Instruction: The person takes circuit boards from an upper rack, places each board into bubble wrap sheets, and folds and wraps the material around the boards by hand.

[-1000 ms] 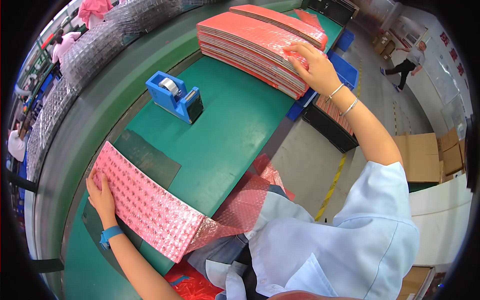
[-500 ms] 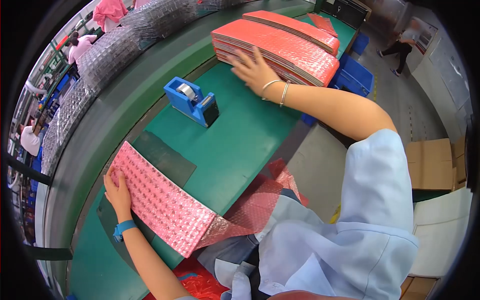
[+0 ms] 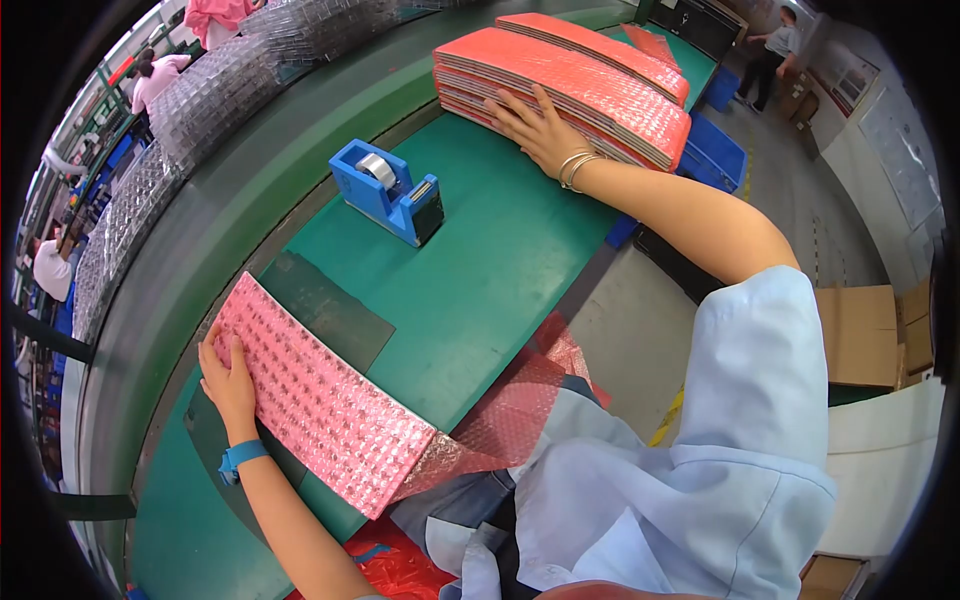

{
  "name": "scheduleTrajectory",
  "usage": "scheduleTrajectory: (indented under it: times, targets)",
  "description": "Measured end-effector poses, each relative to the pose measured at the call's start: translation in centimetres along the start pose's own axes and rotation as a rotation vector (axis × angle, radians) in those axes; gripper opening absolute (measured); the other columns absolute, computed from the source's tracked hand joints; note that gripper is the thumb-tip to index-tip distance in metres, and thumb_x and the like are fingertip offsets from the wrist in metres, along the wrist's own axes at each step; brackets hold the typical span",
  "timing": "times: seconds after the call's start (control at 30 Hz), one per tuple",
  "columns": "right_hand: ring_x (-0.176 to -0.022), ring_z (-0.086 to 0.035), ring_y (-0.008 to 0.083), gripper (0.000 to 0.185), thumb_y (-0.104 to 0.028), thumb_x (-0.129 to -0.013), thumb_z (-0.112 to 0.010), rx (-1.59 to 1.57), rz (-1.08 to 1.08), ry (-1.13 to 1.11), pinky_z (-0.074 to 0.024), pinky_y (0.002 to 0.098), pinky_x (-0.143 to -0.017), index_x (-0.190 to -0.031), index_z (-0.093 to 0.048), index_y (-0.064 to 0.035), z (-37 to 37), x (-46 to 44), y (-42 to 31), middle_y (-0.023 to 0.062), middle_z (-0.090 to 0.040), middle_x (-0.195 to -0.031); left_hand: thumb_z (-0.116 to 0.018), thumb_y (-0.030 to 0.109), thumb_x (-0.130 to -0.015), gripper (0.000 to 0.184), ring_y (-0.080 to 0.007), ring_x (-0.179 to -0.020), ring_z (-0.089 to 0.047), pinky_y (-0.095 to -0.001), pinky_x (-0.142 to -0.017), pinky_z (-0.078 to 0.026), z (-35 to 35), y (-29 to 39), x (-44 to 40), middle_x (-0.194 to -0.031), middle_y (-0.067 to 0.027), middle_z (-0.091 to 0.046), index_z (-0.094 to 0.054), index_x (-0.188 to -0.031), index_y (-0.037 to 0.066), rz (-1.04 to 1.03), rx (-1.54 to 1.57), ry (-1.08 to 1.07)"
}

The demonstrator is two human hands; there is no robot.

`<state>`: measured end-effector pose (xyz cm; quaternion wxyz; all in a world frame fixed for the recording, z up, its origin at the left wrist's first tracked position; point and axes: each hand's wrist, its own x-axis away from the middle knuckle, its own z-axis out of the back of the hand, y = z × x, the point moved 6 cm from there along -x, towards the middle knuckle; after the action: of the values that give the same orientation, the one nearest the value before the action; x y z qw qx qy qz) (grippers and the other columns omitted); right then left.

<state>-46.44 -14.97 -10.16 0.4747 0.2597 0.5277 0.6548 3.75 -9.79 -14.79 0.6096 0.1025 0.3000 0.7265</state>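
A long flat pack in pink bubble wrap lies on the green table, with a loose tail of wrap hanging over the near edge. My left hand rests on its far left end, fingers apart. My right hand is spread against the near side of a stack of red-wrapped packs, gripping nothing. Between the two hands stands a blue tape dispenser with a roll of tape.
Beyond the green table runs a conveyor with clear plastic trays. Blue bins and cardboard boxes stand on the right. A person is in the aisle; others sit at the far left.
My right hand has moved from the top right of the red stack to its near side, lower left. My left hand stays on the pink pack. The person in the aisle has moved.
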Motion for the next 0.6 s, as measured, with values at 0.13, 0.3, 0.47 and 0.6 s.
scheduleTrajectory:
  times: [0.13, 0.3, 0.47, 0.6]
  targets:
    - [-0.137, -0.002, 0.0328, 0.056, -0.020, -0.085, -0.043, -0.018, -0.001, 0.028, -0.0044, 0.0612, -0.105, -0.139, -0.029, -0.0155, 0.0, -0.1, 0.0, 0.0102, -0.008, -0.150, -0.044, 0.042, -0.089, 0.044, -0.0283, -0.127, -0.034, -0.0557, -0.102, -0.013, -0.1, -0.3, -0.2, -0.132, -0.0081, -0.043, -0.046, -0.124, 0.015, 0.001, -0.008, 0.008]
    - [-0.138, -0.001, 0.0309, 0.059, -0.027, -0.086, -0.041, -0.006, -0.001, -0.018, -0.0046, 0.0603, -0.106, -0.141, -0.024, -0.0152, -0.4, -0.5, 0.0, 0.0078, -0.006, -0.150, -0.044, 0.042, -0.089, 0.045, -0.0286, -0.130, -0.030, -0.0560, -0.103, -0.012, -0.3, -0.9, -0.3, -0.133, -0.0081, -0.042, -0.046, -0.124, 0.015, -0.013, -0.011, 0.013]
    - [-0.138, -0.001, 0.0290, 0.060, -0.026, -0.085, -0.042, -0.065, 0.004, -0.012, -0.0031, 0.0565, -0.108, -0.141, -0.023, -0.0140, -0.4, -0.6, 0.3, 0.0081, -0.006, -0.150, -0.044, 0.041, -0.089, 0.044, -0.0286, -0.131, -0.029, -0.0557, -0.102, -0.013, -0.3, -0.6, -0.3, -0.133, -0.0086, -0.042, -0.046, -0.124, 0.015, -0.016, -0.030, 0.017]
    - [-0.138, -0.001, 0.0246, 0.061, -0.025, -0.084, -0.042, -0.035, 0.014, -0.009, -0.0018, 0.0507, -0.111, -0.141, -0.023, -0.0119, 0.6, 0.0, 0.3, 0.0077, -0.007, -0.150, -0.045, 0.040, -0.088, 0.044, -0.0275, -0.130, -0.030, -0.0534, -0.102, -0.015, -0.3, -0.5, -0.3, -0.131, -0.0091, -0.044, -0.047, -0.124, 0.015, -0.036, -0.058, 0.042]
